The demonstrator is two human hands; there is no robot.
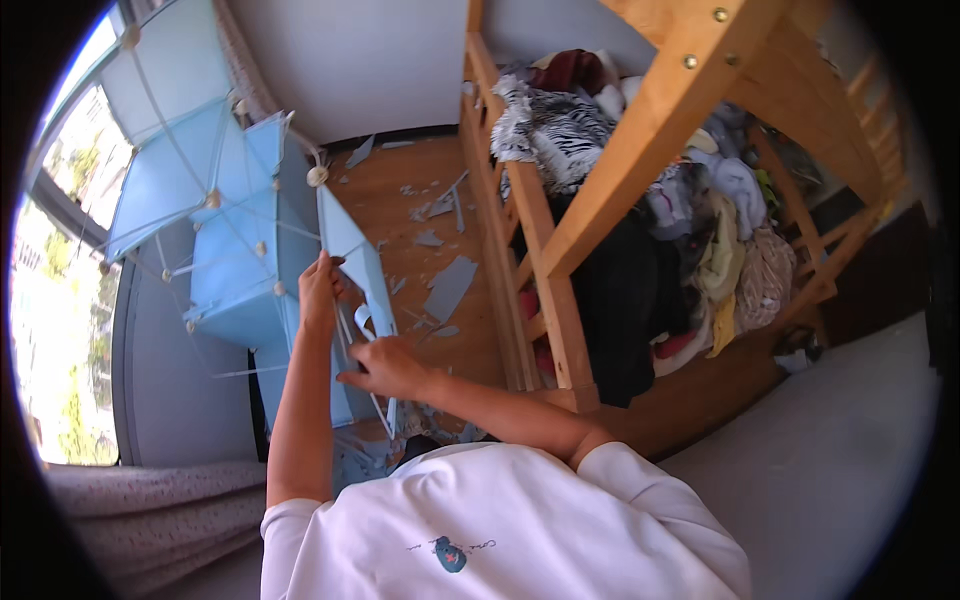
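Note:
Light blue plastic panels, white rods and pale knob-like connectors form a cube storage rack (235, 255) on the left. One narrow blue panel (355, 250) stands out from its right side, edge toward me. My left hand (318, 290) is raised beside this panel with its fingers pinched together; a small dark bit shows at the fingertips, too small to name. Lower down, my right hand (392, 368) is at the panel's lower part, fingers curled and thumb toward the rack. What it grips is hidden. A curled pale strip (364, 320) sticks out just above it.
Grey-blue broken pieces (450, 288) lie scattered on the wooden floor (400, 200). To the right stands a wooden bunk bed (545, 290) heaped with clothes and bedding (715, 210). A bright window (70, 270) and a bunched curtain (160, 510) are at the left.

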